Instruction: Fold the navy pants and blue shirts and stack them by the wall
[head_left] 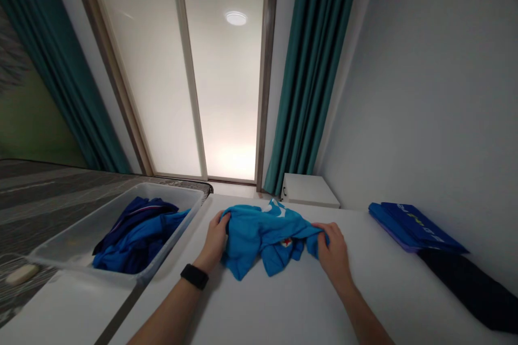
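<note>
A bright blue shirt (259, 232) with white print and a small red-and-white emblem lies bunched on the white table (279, 307). My left hand (216, 240), below a black wristband, grips its left edge between thumb and fingers. On the other side, my right hand (332, 250) pinches the right end of the same shirt. The cloth between the hands is creased, with its lower corners hanging loose towards me. Part of the fingers of both hands is hidden by the cloth.
To the left, a translucent plastic bin (170, 256) holds crumpled blue and navy clothes (137, 237). Folded blue garments (416, 226) and a black cloth (469, 285) lie at the right by the wall. A white cabinet (309, 190) stands beyond the table.
</note>
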Available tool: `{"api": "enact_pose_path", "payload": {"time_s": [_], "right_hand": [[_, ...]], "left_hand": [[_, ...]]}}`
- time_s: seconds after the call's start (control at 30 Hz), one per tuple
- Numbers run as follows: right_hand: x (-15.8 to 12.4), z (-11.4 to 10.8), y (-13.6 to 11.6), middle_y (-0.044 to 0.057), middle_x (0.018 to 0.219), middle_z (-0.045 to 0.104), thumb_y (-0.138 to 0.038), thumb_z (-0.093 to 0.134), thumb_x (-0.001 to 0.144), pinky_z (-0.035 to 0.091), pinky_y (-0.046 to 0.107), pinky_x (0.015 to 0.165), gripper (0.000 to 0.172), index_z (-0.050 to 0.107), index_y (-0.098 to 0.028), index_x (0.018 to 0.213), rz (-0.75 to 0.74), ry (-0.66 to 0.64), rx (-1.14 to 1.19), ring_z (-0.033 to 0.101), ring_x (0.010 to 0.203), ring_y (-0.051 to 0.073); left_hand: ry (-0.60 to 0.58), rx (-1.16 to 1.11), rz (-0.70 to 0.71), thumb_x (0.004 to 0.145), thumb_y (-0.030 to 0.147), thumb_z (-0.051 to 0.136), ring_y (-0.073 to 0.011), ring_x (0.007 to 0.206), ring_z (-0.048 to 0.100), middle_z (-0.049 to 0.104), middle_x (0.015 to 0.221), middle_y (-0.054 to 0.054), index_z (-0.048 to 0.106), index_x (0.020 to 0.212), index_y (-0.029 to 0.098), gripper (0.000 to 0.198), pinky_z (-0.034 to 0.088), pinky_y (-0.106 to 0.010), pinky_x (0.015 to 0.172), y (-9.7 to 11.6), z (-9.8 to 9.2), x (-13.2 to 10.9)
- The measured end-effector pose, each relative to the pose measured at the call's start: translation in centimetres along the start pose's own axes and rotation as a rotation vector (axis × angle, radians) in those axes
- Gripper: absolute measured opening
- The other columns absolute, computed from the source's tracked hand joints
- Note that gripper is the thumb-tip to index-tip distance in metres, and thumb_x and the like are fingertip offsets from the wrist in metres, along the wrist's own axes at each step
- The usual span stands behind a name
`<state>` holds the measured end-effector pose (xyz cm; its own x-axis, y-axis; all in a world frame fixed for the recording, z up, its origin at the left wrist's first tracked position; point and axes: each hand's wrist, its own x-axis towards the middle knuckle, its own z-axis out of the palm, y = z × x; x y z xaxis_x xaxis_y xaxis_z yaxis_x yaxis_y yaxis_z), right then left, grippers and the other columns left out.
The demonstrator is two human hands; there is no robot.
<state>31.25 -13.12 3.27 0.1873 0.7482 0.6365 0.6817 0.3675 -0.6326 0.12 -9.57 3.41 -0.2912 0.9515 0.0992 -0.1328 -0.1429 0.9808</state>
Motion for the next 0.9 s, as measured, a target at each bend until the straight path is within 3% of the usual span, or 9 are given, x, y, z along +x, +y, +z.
{"api": "enact_pose_path", "payload": {"time_s": [0.13,0.27,0.37,0.47,0.6,0.67,0.73,0.8,0.9], "right_hand": [[1.2,-2.2,2.6,0.007,0.091,0.064,-0.025,0.043,0.077,0.046,0.038,0.083,0.025,0.066,-0.02,0.086,0.258,0.308,0.099,0.059,0.09,0.024],[1.5,-2.6,4.6,0.007,0.083,0.065,-0.025,0.041,0.071,0.048,0.039,0.075,0.031,0.067,-0.018,0.085,0.432,0.268,0.116,0.06,0.081,0.025],[1.3,-2.3,4.2,0.01,0.091,0.064,-0.022,0.042,0.068,0.044,0.044,0.088,0.031,0.069,-0.019,0.08,0.327,0.204,0.02,0.059,0.092,0.028],[0.6,-1.2,2.1,0.01,0.096,0.064,-0.02,0.039,0.075,0.041,0.046,0.094,0.031,0.068,-0.019,0.086,0.092,0.16,-0.084,0.057,0.098,0.027],[-1.4,1.2,-1.5,0.008,0.102,0.065,-0.023,0.044,0.086,0.045,0.045,0.091,0.028,0.065,-0.023,0.104,-0.112,-0.113,-0.131,0.058,0.1,0.026],[-2.7,2.6,-2.6,0.009,0.119,0.06,-0.024,0.052,0.084,0.042,0.048,0.098,0.041,0.058,-0.026,0.124,-0.204,-0.216,-0.195,0.053,0.113,0.028],[-3.8,3.6,-2.8,0.009,0.132,0.054,-0.021,0.057,0.08,0.039,0.052,0.103,0.058,0.048,-0.029,0.137,-0.261,-0.294,-0.241,0.048,0.123,0.031],[-4.3,4.3,-2.3,0.009,0.133,0.054,-0.018,0.055,0.08,0.039,0.052,0.102,0.063,0.043,-0.03,0.141,-0.253,-0.332,-0.241,0.048,0.123,0.031],[-3.9,4.4,-0.8,0.008,0.118,0.063,-0.016,0.046,0.086,0.043,0.05,0.098,0.045,0.055,-0.027,0.128,-0.198,-0.336,-0.18,0.055,0.113,0.028]], "left_hand": [[0.127,-0.036,-0.061,0.071,0.041,0.065,-0.0233,0.091,0.064,0.07,0.094,-0.005,0.065,0.096,0.018,0.033,0.05,-0.036,0.085,-0.6,-0.7,1.1],[0.193,-0.022,-0.106,0.074,0.036,0.061,-0.0222,0.092,0.063,0.068,0.098,-0.005,0.063,0.106,0.02,0.036,0.049,-0.037,0.087,-0.8,-1.1,1.8],[0.184,0.137,-0.051,0.076,0.034,0.059,-0.0253,0.1,0.061,0.064,0.104,-0.007,0.058,0.117,0.021,0.043,0.047,-0.043,0.093,-0.7,-1.4,1.9],[0.135,0.476,0.241,0.076,0.028,0.059,-0.0291,0.112,0.054,0.059,0.114,-0.01,0.056,0.121,0.019,0.047,0.04,-0.048,0.103,-0.5,-1.2,1.3],[0.007,0.906,0.569,0.08,0.028,0.057,-0.0352,0.121,0.047,0.051,0.127,-0.015,0.059,0.122,0.019,0.043,0.038,-0.055,0.103,-0.2,0.1,-0.7],[-0.108,1.002,0.66,0.083,0.029,0.057,-0.0355,0.125,0.043,0.048,0.133,-0.014,0.06,0.122,0.021,0.04,0.036,-0.056,0.104,-0.1,0.9,-2.0],[-0.256,1.039,0.702,0.085,0.028,0.057,-0.0333,0.125,0.043,0.049,0.133,-0.013,0.06,0.122,0.023,0.038,0.034,-0.054,0.106,-0.2,1.6,-3.1],[-0.4,1.061,0.693,0.084,0.027,0.058,-0.0318,0.123,0.046,0.053,0.131,-0.012,0.058,0.124,0.023,0.041,0.034,-0.052,0.106,-0.4,2.1,-3.8],[-0.49,1.103,0.64,0.082,0.026,0.059,-0.0315,0.124,0.046,0.054,0.131,-0.013,0.052,0.133,0.021,0.051,0.035,-0.049,0.105,-0.8,2.3,-4.2]]}}
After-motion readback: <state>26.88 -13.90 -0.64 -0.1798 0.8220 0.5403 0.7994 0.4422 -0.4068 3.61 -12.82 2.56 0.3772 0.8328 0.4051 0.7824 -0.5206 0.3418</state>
